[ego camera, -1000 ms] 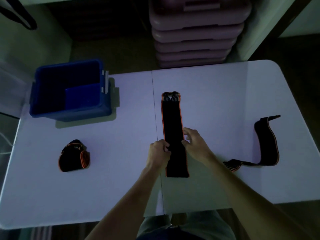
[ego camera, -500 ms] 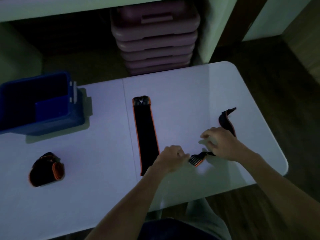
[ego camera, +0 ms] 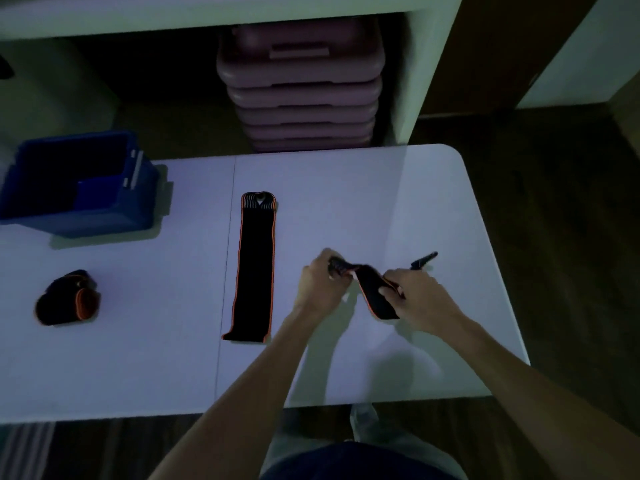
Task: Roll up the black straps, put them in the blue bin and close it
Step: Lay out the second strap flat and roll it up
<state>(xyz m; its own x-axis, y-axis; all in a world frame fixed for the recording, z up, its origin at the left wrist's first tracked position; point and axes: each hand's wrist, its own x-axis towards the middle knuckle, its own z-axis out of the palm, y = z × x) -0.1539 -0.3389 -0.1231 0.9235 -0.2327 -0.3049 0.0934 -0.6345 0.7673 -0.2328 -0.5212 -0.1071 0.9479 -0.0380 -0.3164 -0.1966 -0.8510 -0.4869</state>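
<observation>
White table (ego camera: 346,188), right of centre: your left hand (ego camera: 320,285) and right hand (ego camera: 417,294) both grip one black strap (ego camera: 375,299), held lifted for rolling.

A dimly lit room that reads as a home gym or fitness storeroom. A stack of mauve plastic aerobic step platforms (ego camera: 300,84) stands on the far side under a pale shelf unit (ego camera: 207,12). A white folding plastic table (ego camera: 346,188) with a centre seam sits on dark wood-plank flooring (ego camera: 571,237). Black elastic straps with orange edging (ego camera: 255,268) lie on it near an open blue plastic storage bin (ego camera: 138,216) at far left.
</observation>
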